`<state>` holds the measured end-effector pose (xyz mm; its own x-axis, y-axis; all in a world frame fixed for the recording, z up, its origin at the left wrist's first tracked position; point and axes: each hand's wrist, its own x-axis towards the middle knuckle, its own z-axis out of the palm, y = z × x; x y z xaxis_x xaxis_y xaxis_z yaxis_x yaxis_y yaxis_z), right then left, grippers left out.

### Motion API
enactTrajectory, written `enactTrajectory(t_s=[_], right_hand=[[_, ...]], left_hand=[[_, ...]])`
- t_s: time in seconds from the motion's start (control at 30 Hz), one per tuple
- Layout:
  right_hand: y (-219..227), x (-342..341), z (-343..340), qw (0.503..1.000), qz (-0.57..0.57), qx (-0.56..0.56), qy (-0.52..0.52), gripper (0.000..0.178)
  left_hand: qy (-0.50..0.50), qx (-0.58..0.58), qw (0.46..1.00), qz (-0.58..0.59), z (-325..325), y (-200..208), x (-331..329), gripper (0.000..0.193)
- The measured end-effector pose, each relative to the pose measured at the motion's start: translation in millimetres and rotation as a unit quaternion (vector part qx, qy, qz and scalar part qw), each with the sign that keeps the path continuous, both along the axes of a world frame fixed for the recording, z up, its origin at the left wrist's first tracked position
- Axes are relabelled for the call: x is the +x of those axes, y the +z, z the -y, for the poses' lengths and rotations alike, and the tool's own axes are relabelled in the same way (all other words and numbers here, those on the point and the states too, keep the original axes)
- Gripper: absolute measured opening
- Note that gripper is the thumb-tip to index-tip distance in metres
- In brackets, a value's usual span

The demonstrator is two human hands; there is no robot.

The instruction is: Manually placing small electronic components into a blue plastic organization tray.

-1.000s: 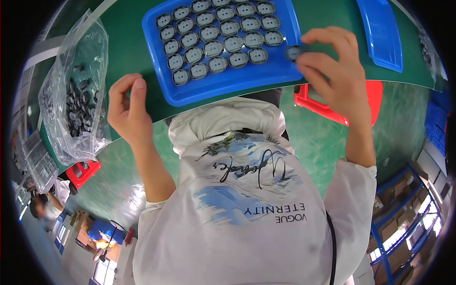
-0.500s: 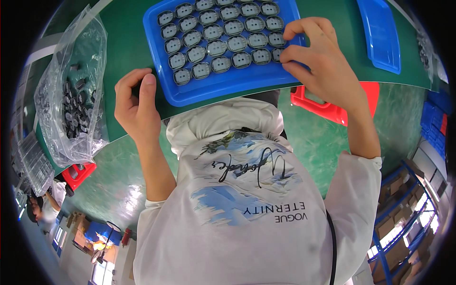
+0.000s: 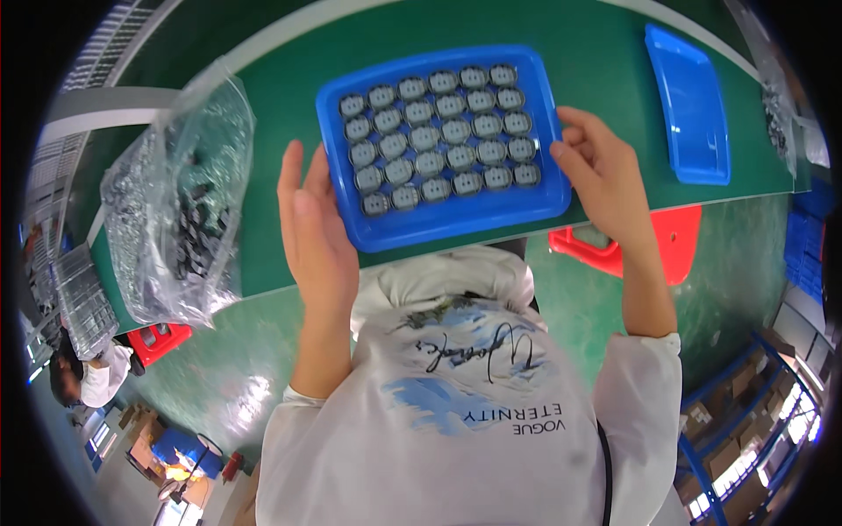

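Note:
A blue tray [image 3: 456, 228] lies on the green table, holding rows of small grey oval parts [image 3: 424, 138] with dark rims. My left hand [image 3: 320, 237] is beside the tray's left edge, fingers stretched out and apart, with nothing seen in it. One of its fingers is close against the tray's side. At the opposite edge, my right hand [image 3: 605, 175] has curled fingers, and its thumb and index finger are at the rim. The undersides of the fingers are partly hidden.
On the left, a clear plastic bag [image 3: 167, 237] holds several small dark pieces [image 3: 202, 228]. Another blue tray [image 3: 693, 114] lies at the right of the table [image 3: 438, 22]. Beyond the near edge stands a red stool [image 3: 671, 250]. Another person [image 3: 92, 377] is at the far left.
My left hand has opened from a curled pose and lies along the tray's left side. My right hand has left the end parts for the tray's right rim. The whole view has shifted.

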<state>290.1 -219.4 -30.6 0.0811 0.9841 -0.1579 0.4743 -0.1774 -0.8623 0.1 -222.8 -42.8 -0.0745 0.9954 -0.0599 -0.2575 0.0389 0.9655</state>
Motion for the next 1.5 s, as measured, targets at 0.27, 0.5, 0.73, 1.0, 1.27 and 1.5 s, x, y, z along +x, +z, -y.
enactTrajectory(t_s=[0.27,0.5,0.73,1.0,1.27,1.5], right_hand=[[2,-7,-93,0.997,-0.050,0.041,0.035,0.037],[-2,-56,-255,0.991,-0.081,0.077,0.073,0.041],[-16,-120,-343,0.995,-0.046,0.065,0.059,0.048],[-31,-99,-321,0.991,-0.020,0.087,0.102,0.059],[-32,125,-37,0.845,0.494,-0.019,-0.201,0.049],[-9,-2,-2,0.948,0.266,0.156,0.075,0.046]], left_hand=[[0.003,0.024,1.000,-0.007,-88,17,-11,0.066],[0.127,0.023,0.987,-0.093,-238,4,-47,0.060],[0.184,0.074,0.947,-0.252,-345,-14,-101,0.059],[0.177,0.006,0.914,-0.365,-325,2,-105,0.056],[-0.092,0.193,0.888,-0.408,-54,65,-74,0.017],[0.186,0.057,0.604,-0.773,-40,-7,-233,0.047]])
